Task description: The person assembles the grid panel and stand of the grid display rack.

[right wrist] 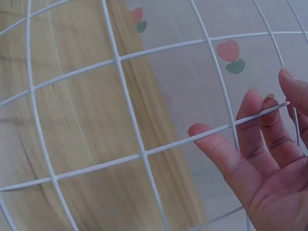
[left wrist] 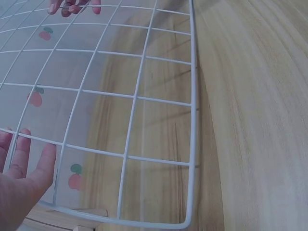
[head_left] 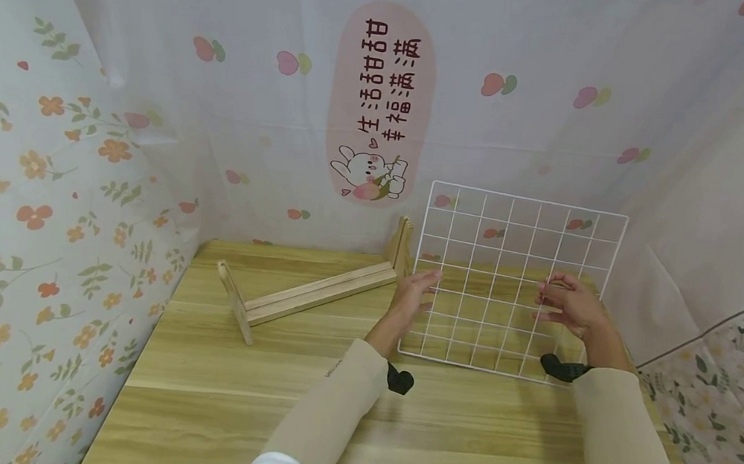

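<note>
A white wire grid panel [head_left: 501,249] stands tilted up from the table, between my two hands. My left hand [head_left: 409,299] holds it near its left edge, with fingers [left wrist: 45,166] at the wires in the left wrist view. On the right side my right hand [head_left: 576,311] grips the panel. In the right wrist view its fingers [right wrist: 221,151] bend around a wire [right wrist: 143,153], some of them seen behind the grid. A pale wooden stand [head_left: 322,292], a long bar with an upright piece at each end, lies left of the panel.
The wood-grain table [head_left: 228,397] reaches back to a white curtain [head_left: 241,122] printed with hearts and a rabbit. Flowered cloth [head_left: 29,229] hangs along the left side, and more cloth [head_left: 717,415] borders the right. Black devices [head_left: 400,380] sit at both wrists.
</note>
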The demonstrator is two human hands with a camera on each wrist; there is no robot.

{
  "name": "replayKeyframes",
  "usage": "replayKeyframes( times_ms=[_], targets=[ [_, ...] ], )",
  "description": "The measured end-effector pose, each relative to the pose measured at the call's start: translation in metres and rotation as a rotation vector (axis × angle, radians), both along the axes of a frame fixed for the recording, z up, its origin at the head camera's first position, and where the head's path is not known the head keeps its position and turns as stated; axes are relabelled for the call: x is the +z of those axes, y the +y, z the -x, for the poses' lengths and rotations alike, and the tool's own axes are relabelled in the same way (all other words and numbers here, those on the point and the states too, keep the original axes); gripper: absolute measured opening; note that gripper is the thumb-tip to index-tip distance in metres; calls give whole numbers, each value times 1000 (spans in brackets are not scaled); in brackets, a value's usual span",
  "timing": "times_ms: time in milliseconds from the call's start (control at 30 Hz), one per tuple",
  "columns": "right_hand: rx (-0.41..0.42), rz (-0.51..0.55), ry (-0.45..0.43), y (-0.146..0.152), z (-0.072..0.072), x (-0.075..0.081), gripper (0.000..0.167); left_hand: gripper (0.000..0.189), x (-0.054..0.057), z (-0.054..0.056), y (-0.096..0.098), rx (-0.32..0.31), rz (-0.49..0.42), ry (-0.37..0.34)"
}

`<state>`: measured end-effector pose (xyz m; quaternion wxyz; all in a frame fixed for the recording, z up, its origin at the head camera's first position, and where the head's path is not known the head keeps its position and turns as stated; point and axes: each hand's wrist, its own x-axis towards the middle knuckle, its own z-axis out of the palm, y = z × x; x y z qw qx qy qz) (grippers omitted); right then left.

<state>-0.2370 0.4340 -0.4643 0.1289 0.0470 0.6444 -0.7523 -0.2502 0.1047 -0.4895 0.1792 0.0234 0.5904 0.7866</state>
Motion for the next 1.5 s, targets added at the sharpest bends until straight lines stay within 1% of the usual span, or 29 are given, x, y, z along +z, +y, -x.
replayKeyframes(
  times_ms=[167, 267, 400, 533, 700, 800, 933, 1200, 1367, 1500],
  targets=[
    [-27, 0, 49, -2, 0, 0, 10, 54, 1, -1, -2, -7, -1, 19],
    [-36, 2, 78, -2, 0, 1, 11, 54, 1, 0, -3, -7, -7, 16],
    [-49, 5, 115, -3, -1, 3, 12, 49, 1, 1, -4, 4, -31, 21],
    [-70, -20, 142, -6, -2, 5, 10, 47, 1, 1, -5, 15, -47, 45],
    [-83, 13, 179, -6, -6, 6, 14, 47, 1, 1, -4, 9, -33, 87],
    [-85, 27, 211, -6, -8, 7, 17, 46, 1, 2, -3, 15, -41, 95],
    [-91, 48, 246, -10, -8, 7, 14, 45, 0, 2, -5, 32, -58, 100],
    [-107, 103, 310, -16, -9, 8, 13, 45, 1, 3, -9, 49, -68, 142],
    [-125, 121, 322, -16, -10, 7, 13, 40, 1, 2, -8, 73, -62, 150],
    [-153, 108, 329, -19, -9, 8, 11, 41, 1, 3, -9, 81, -62, 156]
  ],
)
